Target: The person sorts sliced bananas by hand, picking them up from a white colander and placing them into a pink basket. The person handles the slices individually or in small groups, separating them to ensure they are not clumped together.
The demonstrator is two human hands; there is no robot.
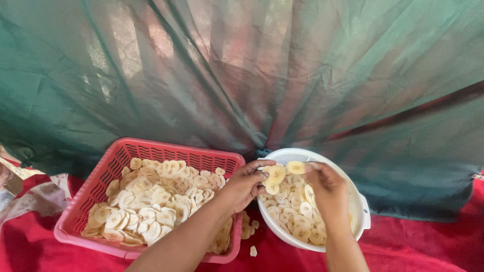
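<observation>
Now sorting slices: left hand (245,185) pinches banana slices (275,175) over white colander (361,207), right hand (326,187) fingers curled, grip unclear. Next prob. needs careful carry to pink basket (80,209).

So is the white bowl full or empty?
Partly full: pale round slices cover the bottom of the white bowl, below its rim.

Single head cam, looking forward and down from close range. Pink basket (151,201) lower left, white colander (360,211) lower right, green netting (252,70) fills the upper frame.
</observation>
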